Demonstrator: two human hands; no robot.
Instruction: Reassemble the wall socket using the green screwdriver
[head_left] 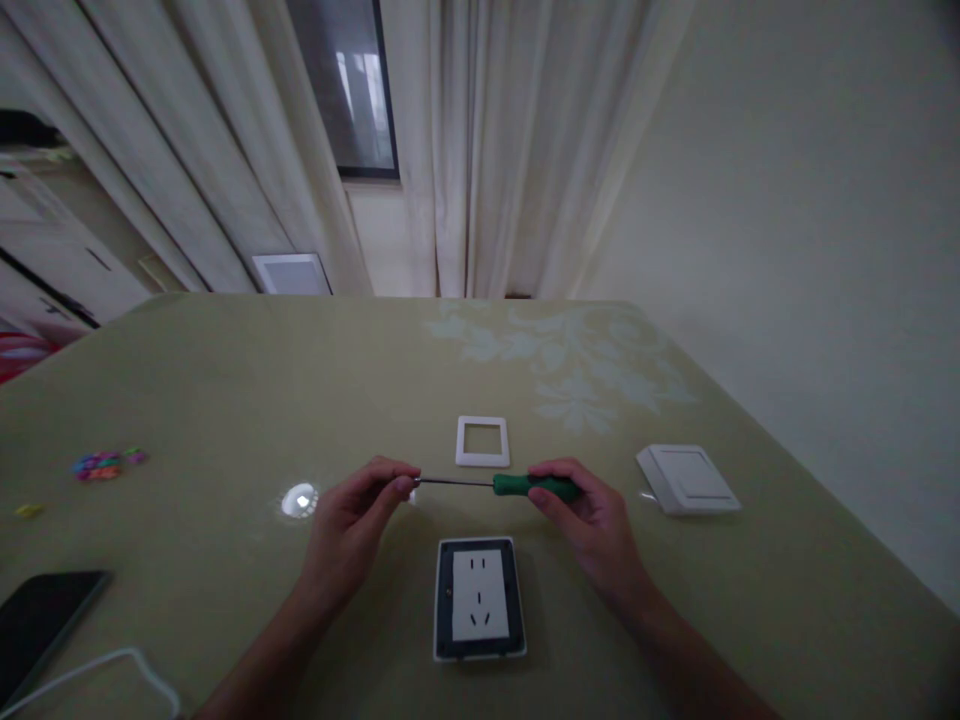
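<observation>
My right hand (589,505) is closed round the green handle of a screwdriver (529,486), held level with its shaft pointing left. At the shaft's end, my left hand (360,510) pinches the tip between thumb and fingers; whether a small screw is there too is hidden. Below and between both hands, a wall socket (480,595) lies face up on the table, its white faceplate set in a dark frame with its outer cover off. One screw shows at its left side. Just beyond the screwdriver lies a white rectangular cover frame (482,461).
A white wall switch (690,480) on its box sits at the right of the table (315,380). Small colourful pieces (101,466) and a yellow bit (28,511) lie at the left. Nearer are a dark phone-like device (49,620) and a white cable (135,655). A wall bounds the right.
</observation>
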